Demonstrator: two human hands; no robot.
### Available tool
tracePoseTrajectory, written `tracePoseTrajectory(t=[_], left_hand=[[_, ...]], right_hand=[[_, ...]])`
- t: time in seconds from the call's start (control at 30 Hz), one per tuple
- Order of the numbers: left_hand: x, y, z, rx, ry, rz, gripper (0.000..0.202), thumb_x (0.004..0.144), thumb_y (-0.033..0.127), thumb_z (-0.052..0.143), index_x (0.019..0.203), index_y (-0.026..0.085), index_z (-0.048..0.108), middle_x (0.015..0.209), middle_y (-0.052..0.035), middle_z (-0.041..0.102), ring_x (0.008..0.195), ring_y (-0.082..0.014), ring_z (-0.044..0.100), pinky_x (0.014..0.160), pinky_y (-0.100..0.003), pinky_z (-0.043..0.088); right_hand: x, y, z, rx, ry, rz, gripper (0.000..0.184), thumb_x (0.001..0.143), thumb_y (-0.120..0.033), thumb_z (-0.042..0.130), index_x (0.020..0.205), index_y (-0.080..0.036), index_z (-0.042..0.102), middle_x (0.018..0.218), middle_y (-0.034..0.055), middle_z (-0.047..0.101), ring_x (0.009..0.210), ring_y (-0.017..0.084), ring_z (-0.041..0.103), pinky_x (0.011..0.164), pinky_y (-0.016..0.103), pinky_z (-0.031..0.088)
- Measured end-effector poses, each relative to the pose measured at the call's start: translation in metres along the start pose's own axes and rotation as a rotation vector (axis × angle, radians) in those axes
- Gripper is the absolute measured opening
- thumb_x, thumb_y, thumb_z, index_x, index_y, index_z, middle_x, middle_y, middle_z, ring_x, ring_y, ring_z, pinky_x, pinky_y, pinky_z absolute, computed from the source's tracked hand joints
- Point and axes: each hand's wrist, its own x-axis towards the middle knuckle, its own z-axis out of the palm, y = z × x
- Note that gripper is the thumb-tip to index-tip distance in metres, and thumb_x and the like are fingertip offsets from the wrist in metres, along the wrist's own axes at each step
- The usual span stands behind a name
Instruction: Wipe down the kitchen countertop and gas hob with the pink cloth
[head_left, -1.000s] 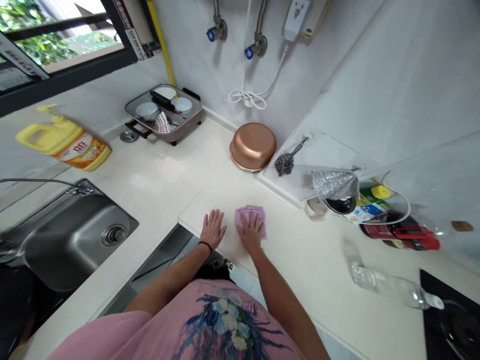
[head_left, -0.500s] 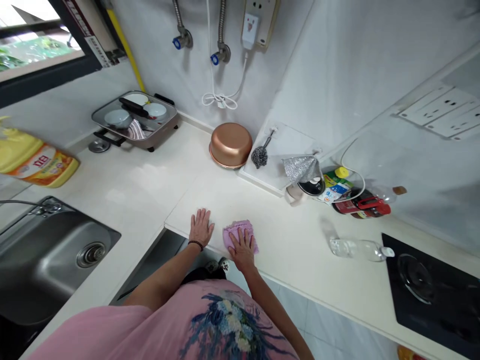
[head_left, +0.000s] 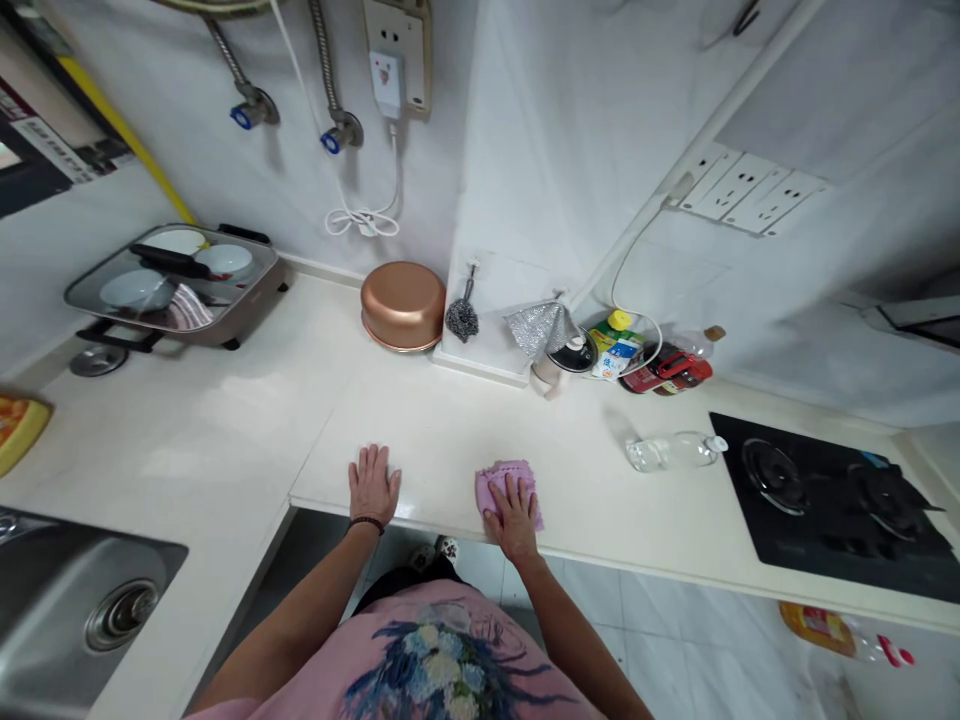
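A folded pink cloth (head_left: 491,487) lies on the white countertop (head_left: 585,505) close to its front edge. My right hand (head_left: 515,515) rests flat on the cloth, fingers spread, pressing it to the surface. Part of the cloth is hidden beneath the palm. To the left, my left hand (head_left: 373,487) lies palm down on the counter near the inner corner, fingers stretched out and nothing in it. A dark bracelet circles that wrist.
A copper-coloured pot (head_left: 403,305) stands upside down by the wall. Left are an electric pan (head_left: 247,300) with bowls and a steel sink (head_left: 52,610). Right are a lying clear bottle (head_left: 671,452) and a black stove (head_left: 825,510). A scrubber (head_left: 462,318) hangs from a hook.
My right hand has slid the pink cloth to the right along the counter, away from my left hand, which stays about where it was. The view has turned to the right.
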Motion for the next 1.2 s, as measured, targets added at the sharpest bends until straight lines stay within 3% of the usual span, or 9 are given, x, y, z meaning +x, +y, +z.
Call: tracePoseTrajectory(t=[0.13, 0.3, 0.4, 0.77, 0.9, 1.0, 1.1, 1.2], left_hand=[[0.000, 0.000, 0.000, 0.012, 0.002, 0.005, 0.063, 0.101, 0.040, 0.035, 0.157, 0.011, 0.040, 0.165, -0.0212, 0.037, 0.160, -0.0325, 0.016, 0.128, -0.063, 0.014], [0.001, 0.002, -0.002, 0.036, -0.005, -0.006, 0.064, 0.101, 0.042, 0.034, 0.157, 0.011, 0.040, 0.165, -0.0208, 0.038, 0.160, -0.0326, 0.018, 0.128, -0.061, 0.014], [0.001, 0.004, -0.005, 0.050, -0.010, -0.016, 0.064, 0.101, 0.043, 0.033, 0.157, 0.012, 0.040, 0.165, -0.0205, 0.038, 0.159, -0.0331, 0.018, 0.127, -0.062, 0.015], [0.003, 0.011, -0.009, 0.111, -0.015, -0.016, 0.065, 0.100, 0.044, 0.030, 0.156, 0.012, 0.040, 0.163, -0.0204, 0.040, 0.158, -0.0341, 0.020, 0.126, -0.061, 0.018], [0.002, 0.010, -0.008, 0.116, -0.001, -0.008, 0.066, 0.101, 0.045, 0.029, 0.155, 0.010, 0.041, 0.163, -0.0218, 0.040, 0.158, -0.0346, 0.021, 0.126, -0.060, 0.018], [0.002, 0.010, -0.008, 0.130, -0.017, -0.003, 0.066, 0.101, 0.044, 0.030, 0.157, 0.011, 0.038, 0.164, -0.0208, 0.039, 0.159, -0.0337, 0.020, 0.127, -0.059, 0.018], [0.001, 0.009, -0.008, 0.146, -0.029, -0.010, 0.065, 0.101, 0.043, 0.031, 0.160, 0.014, 0.035, 0.165, -0.0195, 0.039, 0.159, -0.0322, 0.018, 0.127, -0.059, 0.018], [0.002, 0.009, -0.007, 0.158, -0.038, -0.020, 0.064, 0.102, 0.042, 0.030, 0.160, 0.013, 0.035, 0.165, -0.0192, 0.039, 0.159, -0.0310, 0.018, 0.127, -0.057, 0.017]], right_hand=[[0.013, -0.017, -0.002, 0.042, 0.119, 0.119, 0.054, 0.105, -0.046, 0.032, 0.157, -0.034, 0.041, 0.170, 0.0051, 0.030, 0.158, 0.032, 0.019, 0.124, 0.064, 0.011], [0.025, -0.028, 0.002, 0.061, 0.067, 0.005, 0.053, 0.106, -0.045, 0.033, 0.158, -0.036, 0.039, 0.169, 0.0016, 0.033, 0.159, 0.027, 0.016, 0.127, 0.059, 0.001], [0.018, -0.005, 0.001, 0.053, 0.058, 0.037, 0.053, 0.105, -0.046, 0.033, 0.157, -0.037, 0.040, 0.169, -0.0004, 0.033, 0.159, 0.026, 0.016, 0.127, 0.056, 0.000], [0.000, 0.124, -0.034, -0.021, 0.039, 0.256, 0.056, 0.105, -0.040, 0.022, 0.156, -0.034, 0.044, 0.169, 0.0014, 0.033, 0.157, 0.026, 0.020, 0.127, 0.053, 0.004], [-0.007, 0.162, -0.039, -0.024, 0.062, 0.330, 0.060, 0.104, -0.044, 0.019, 0.158, -0.027, 0.042, 0.169, 0.0066, 0.032, 0.157, 0.024, 0.019, 0.126, 0.050, 0.009], [-0.014, 0.178, -0.036, -0.065, 0.133, 0.527, 0.066, 0.103, -0.053, 0.023, 0.161, -0.024, 0.034, 0.170, 0.0112, 0.028, 0.157, 0.029, 0.016, 0.124, 0.060, 0.010], [-0.017, 0.181, -0.030, -0.107, 0.210, 0.774, 0.073, 0.100, -0.063, 0.028, 0.162, -0.025, 0.032, 0.170, 0.0161, 0.025, 0.157, 0.036, 0.015, 0.120, 0.068, 0.014], [-0.014, 0.175, -0.024, -0.116, 0.235, 0.847, 0.073, 0.100, -0.063, 0.029, 0.160, -0.023, 0.036, 0.168, 0.0193, 0.028, 0.155, 0.037, 0.019, 0.119, 0.067, 0.020]])
